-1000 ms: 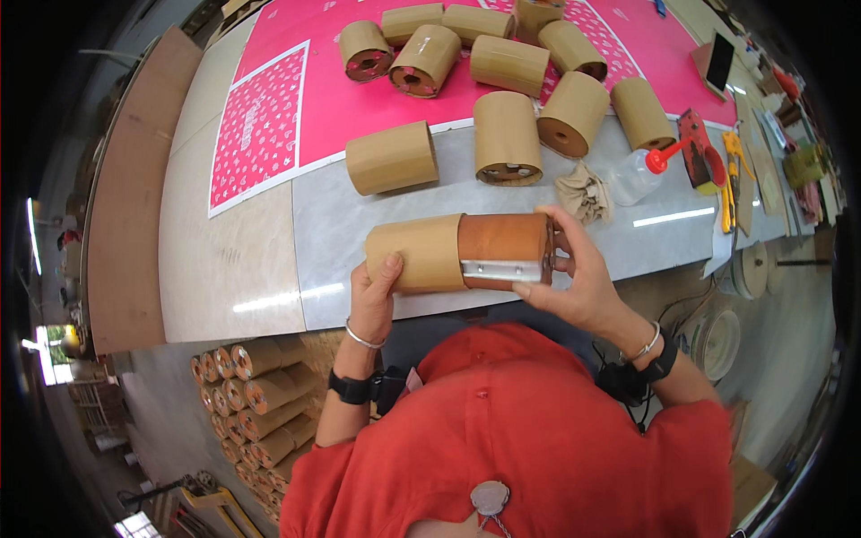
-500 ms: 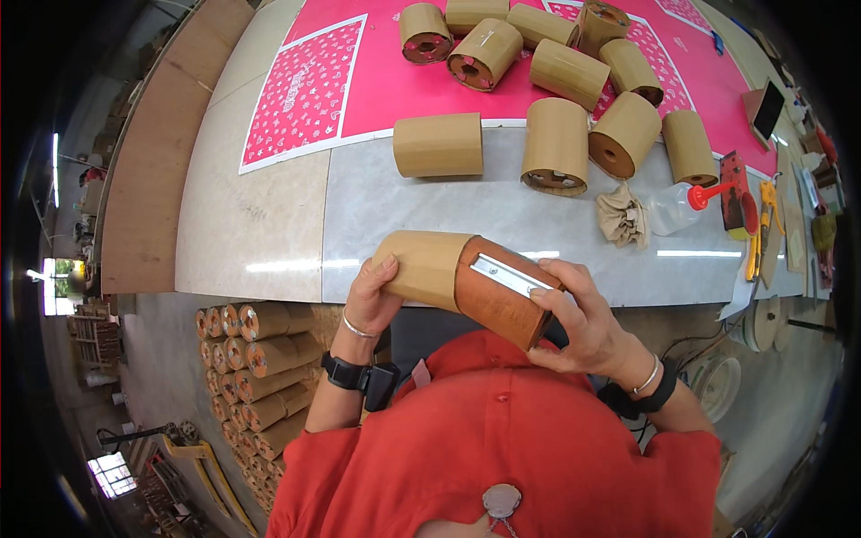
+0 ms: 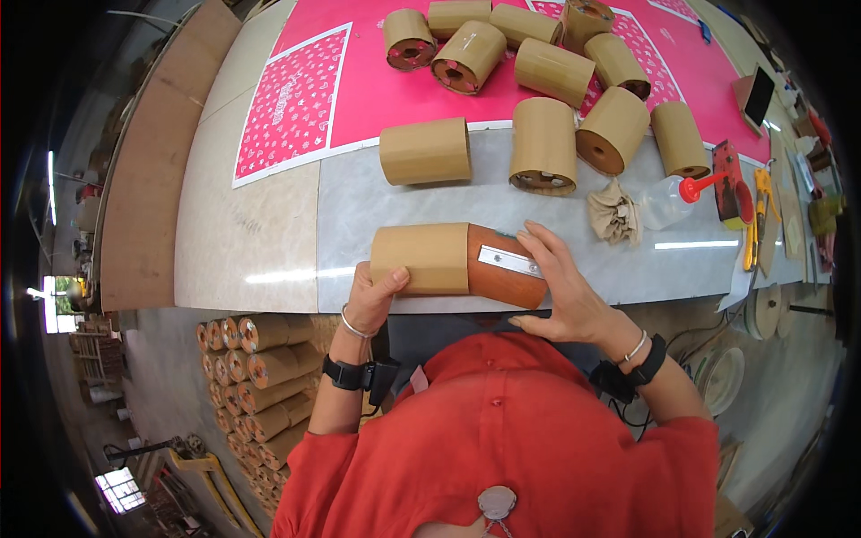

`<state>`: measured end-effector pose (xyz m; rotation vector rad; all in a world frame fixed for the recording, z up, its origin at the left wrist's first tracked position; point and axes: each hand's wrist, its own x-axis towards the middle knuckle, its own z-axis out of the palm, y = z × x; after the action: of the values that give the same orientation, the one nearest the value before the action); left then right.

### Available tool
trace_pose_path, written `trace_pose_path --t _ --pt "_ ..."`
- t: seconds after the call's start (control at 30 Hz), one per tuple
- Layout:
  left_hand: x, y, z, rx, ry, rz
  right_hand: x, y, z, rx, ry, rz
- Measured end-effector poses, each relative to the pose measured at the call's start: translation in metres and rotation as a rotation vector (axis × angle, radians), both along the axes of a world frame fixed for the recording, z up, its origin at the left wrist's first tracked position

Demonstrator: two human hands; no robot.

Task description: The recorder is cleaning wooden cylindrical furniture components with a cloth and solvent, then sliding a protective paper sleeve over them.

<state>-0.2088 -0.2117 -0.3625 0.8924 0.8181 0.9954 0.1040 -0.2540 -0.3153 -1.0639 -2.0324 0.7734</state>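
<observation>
At the near edge of the table, my left hand (image 3: 375,299) is closed around the left end of a tan cardboard sleeve (image 3: 421,255). A reddish-brown cylinder (image 3: 505,282) sticks out of the sleeve's right end. Set into its side is a metal strip (image 3: 508,259) with screws. My right hand (image 3: 574,300) is by the cylinder's free end, fingers and thumb spread apart. Its fingers are close to the upper edge; whether they touch it I cannot tell. How far the cylinder reaches inside the sleeve is hidden.
Several similar tan cylinders lie or stand farther back, one (image 3: 425,151) just beyond my hands. Right of them are a crumpled cloth (image 3: 614,213), a clear bottle (image 3: 665,203) with a red spout and a yellow cutter (image 3: 762,202). Below left, more cylinders (image 3: 269,368) are stacked.
The sleeve and cylinder have moved away from my body and turned more level. My right hand has let go of the cylinder's end and its fingers have spread.
</observation>
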Motion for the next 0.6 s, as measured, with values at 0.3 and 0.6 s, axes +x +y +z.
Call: trace_pose_path --t 0.3,0.6 --pt "-0.008 0.006 0.033 -0.212 0.017 -0.065 0.0 0.007 -0.008 0.017 -0.032 0.011" --pt "0.008 0.0 0.037 -0.252 0.057 0.024 0.0 0.0 -0.01 0.136 -0.095 0.049"
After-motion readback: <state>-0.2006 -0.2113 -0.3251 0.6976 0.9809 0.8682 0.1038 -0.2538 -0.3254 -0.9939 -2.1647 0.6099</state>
